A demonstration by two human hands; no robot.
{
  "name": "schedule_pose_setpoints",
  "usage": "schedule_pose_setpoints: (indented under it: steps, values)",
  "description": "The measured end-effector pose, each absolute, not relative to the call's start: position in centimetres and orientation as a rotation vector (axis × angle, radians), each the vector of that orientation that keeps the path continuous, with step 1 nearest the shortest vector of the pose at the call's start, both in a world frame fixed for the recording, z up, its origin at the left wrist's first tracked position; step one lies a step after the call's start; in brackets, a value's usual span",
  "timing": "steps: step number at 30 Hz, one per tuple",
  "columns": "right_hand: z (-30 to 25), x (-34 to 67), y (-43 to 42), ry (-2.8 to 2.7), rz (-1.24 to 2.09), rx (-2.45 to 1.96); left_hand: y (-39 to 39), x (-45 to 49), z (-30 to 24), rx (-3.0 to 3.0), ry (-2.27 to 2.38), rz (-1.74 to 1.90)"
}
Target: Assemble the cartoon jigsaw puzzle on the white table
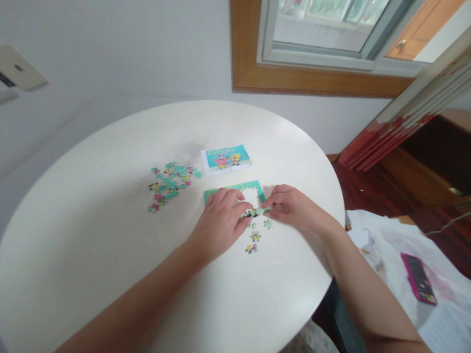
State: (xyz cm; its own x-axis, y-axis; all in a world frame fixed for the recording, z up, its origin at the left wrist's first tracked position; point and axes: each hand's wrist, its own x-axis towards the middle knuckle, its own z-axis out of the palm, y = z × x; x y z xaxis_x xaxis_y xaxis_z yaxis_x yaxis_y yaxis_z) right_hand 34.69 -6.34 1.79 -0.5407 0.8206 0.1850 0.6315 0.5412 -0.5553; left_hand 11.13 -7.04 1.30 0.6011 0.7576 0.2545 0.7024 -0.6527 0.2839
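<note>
A partly assembled jigsaw puzzle (235, 187) with a teal border lies on the white table (147, 274), its middle showing white. My left hand (224, 218) covers its left part, thumb and fingers closed on the left end of a short strip of joined puzzle pieces (253, 213). At the strip's right end, my right hand (289, 205) pinches it between thumb and fingers, near the puzzle's lower right. Several loose puzzle pieces (255, 236) lie just below the hands. The puzzle's lower left is hidden by my left hand.
A heap of loose puzzle pieces (171, 181) lies left of the puzzle. Behind the puzzle is a picture card (226, 159) with cartoon figures. A pink-edged phone (418, 278) rests on white sheeting (393, 245) beyond the table's right edge.
</note>
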Motion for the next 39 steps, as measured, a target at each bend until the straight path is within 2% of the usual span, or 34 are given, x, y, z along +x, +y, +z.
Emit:
schedule_pose_setpoints:
  steps: [39]
  values:
    - [1.61,34.21,-6.23,-2.412,0.543,-1.134,-6.93,11.06,1.39,2.695,1.220,0.526]
